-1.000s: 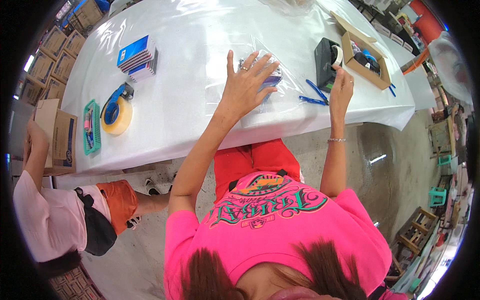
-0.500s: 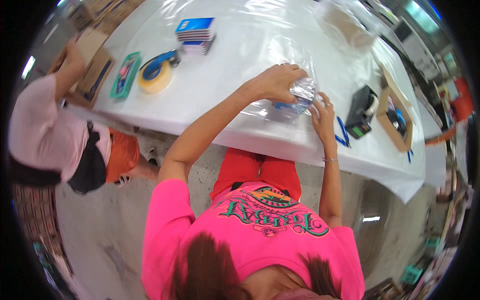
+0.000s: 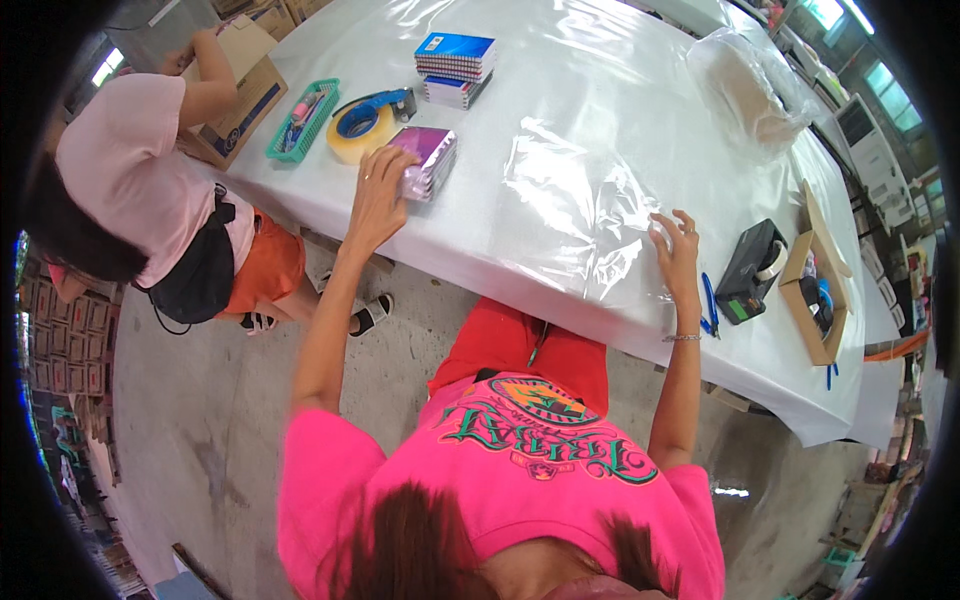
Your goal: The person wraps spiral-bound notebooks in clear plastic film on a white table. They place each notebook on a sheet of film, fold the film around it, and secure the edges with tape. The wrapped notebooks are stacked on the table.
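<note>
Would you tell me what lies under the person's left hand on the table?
The left hand rests on a small stack of shiny purple packets on the white table. Any packets lower in the stack are covered, so their count cannot be seen.

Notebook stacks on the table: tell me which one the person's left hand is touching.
The left hand touches the purple-covered stack near the table edge, beside the tape roll. The blue-covered stack lies farther back, untouched.

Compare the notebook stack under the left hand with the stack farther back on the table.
The near stack has a shiny purple cover and the left hand rests on it; the far stack has a blue cover, looks taller and lies untouched. Both lie flat on the white table.
</note>
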The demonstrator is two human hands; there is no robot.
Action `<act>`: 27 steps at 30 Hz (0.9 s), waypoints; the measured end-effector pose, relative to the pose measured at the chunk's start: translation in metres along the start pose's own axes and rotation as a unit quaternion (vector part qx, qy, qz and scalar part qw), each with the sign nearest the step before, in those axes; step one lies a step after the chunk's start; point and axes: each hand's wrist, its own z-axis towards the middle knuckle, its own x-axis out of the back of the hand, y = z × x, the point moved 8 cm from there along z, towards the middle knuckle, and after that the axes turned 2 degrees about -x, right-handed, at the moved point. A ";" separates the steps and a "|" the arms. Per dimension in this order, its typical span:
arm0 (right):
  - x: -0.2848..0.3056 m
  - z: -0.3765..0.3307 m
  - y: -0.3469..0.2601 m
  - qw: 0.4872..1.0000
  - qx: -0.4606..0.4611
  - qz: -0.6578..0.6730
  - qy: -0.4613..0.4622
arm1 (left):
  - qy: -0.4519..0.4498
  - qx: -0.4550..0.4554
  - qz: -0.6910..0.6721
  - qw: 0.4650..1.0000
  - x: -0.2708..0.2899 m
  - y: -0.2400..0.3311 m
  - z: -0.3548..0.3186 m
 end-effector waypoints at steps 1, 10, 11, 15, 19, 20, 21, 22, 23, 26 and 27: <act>-0.005 0.001 0.008 1.000 -0.018 0.005 -0.015 | -0.061 0.043 -0.013 0.997 -0.010 -0.012 -0.003; -0.019 -0.017 0.018 0.995 -0.050 -0.090 0.013 | 0.053 0.180 -0.209 0.960 -0.047 -0.072 0.130; -0.022 -0.015 0.017 0.995 -0.047 -0.080 0.025 | 0.101 0.257 -0.222 0.935 -0.069 -0.118 0.143; -0.022 -0.008 0.021 0.995 -0.049 -0.059 0.058 | -0.072 0.463 -0.322 0.822 -0.146 -0.219 0.167; -0.011 0.000 0.037 0.993 -0.088 -0.064 0.051 | -0.152 0.457 -0.435 0.761 -0.182 -0.180 0.190; -0.007 0.010 0.022 0.995 -0.063 -0.055 0.047 | -0.154 0.476 -0.426 0.754 -0.179 -0.200 0.184; -0.003 0.017 0.012 0.997 -0.043 -0.050 0.044 | -0.161 0.491 -0.422 0.745 -0.178 -0.208 0.183; -0.002 0.022 0.006 0.999 -0.010 -0.030 0.033 | -0.165 0.529 -0.420 0.718 -0.179 -0.216 0.183; 0.000 0.026 0.002 0.999 0.021 -0.011 0.023 | -0.171 0.565 -0.418 0.691 -0.182 -0.215 0.184; -0.005 0.027 0.015 0.999 0.046 -0.028 -0.001 | -0.099 0.589 -0.469 0.650 -0.194 -0.204 0.191; -0.011 0.029 0.015 0.998 0.052 -0.036 -0.008 | -0.085 0.554 -0.491 0.667 -0.191 -0.216 0.197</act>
